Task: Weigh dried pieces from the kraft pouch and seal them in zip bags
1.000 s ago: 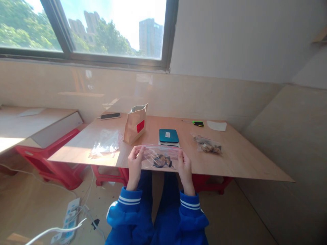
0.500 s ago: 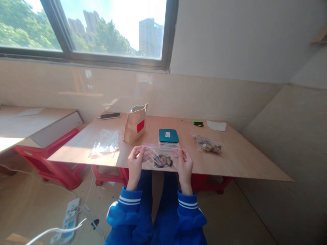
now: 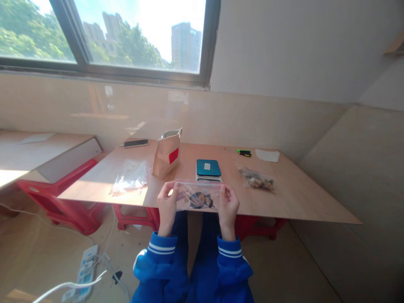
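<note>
My left hand (image 3: pixel 167 205) and my right hand (image 3: pixel 228 206) hold the two upper corners of a clear zip bag (image 3: pixel 198 195) with a pinkish seal strip. Dark brown pieces sit at the bag's bottom. I hold it over the near edge of the wooden table (image 3: pixel 293 198), just in front of a teal-topped scale (image 3: pixel 208 168). Both sleeves are blue with white stripes.
A brown paper pouch (image 3: pixel 167 152) with a red label stands open left of the scale. Empty clear bags (image 3: pixel 131 176) lie at left, a filled zip bag (image 3: pixel 256 179) at right. A phone (image 3: pixel 136 143), a green-handled tool (image 3: pixel 243 152) and white paper (image 3: pixel 267 155) lie at the back. Power strip (image 3: pixel 84 271) on the floor.
My hands have drawn slightly closer together and the bag has risen a little; the bag's contents sit higher. Nothing else has moved.
</note>
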`<action>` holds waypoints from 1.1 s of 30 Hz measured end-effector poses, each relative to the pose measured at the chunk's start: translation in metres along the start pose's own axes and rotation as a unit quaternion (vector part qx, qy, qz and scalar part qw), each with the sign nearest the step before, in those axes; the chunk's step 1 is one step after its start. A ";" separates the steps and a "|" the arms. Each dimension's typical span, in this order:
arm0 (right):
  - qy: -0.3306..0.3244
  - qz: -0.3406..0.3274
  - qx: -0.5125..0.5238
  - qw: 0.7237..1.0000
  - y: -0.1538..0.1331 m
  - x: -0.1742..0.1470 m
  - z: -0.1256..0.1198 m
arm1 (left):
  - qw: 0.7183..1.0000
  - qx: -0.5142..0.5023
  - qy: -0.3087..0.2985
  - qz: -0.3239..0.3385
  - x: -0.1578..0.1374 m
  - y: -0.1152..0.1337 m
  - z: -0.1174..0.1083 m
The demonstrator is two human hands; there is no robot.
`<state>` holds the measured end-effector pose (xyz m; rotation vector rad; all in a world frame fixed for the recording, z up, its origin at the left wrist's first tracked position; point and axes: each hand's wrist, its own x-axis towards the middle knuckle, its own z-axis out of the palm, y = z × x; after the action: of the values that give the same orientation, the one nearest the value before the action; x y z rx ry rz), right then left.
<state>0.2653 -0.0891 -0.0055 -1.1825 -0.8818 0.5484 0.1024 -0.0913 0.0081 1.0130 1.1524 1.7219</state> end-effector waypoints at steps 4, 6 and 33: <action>0.010 0.002 0.027 1.000 0.003 0.000 0.002 | 1.000 -0.016 0.011 -0.007 0.000 -0.001 0.002; 0.001 0.009 0.040 0.999 0.005 0.000 0.005 | 0.999 -0.029 0.006 -0.025 0.001 -0.002 0.005; -0.003 0.036 0.078 0.996 0.010 0.001 0.006 | 0.999 0.045 0.000 0.025 0.007 -0.014 -0.002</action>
<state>0.2617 -0.0824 -0.0137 -1.0734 -0.7883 0.6686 0.1005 -0.0819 -0.0042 1.1045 1.2240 1.7223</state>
